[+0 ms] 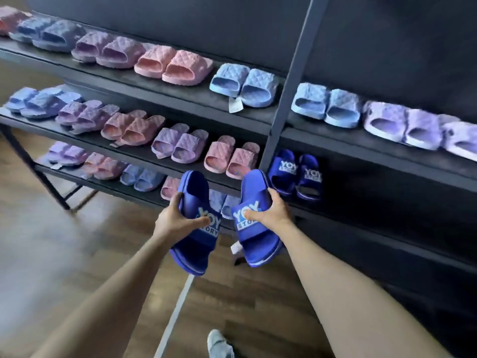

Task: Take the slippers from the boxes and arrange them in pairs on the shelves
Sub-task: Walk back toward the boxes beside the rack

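Head cam: left hand (178, 219) has its fingers curled round one dark blue slipper (197, 228), thumb across the printed strap; right hand (271, 211) grips the matching slipper (254, 228) the same way, both held in the air in front of the black shelves (180, 98). A matching blue pair (295, 174) already sits on the middle shelf just past the upright post (291, 81); pastel quilted pairs (173, 64) fill the rows to the left.

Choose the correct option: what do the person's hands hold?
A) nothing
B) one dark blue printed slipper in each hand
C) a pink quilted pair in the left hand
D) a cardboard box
B: the left hand grips one dark blue slipper, the right hand the other dark blue slipper.
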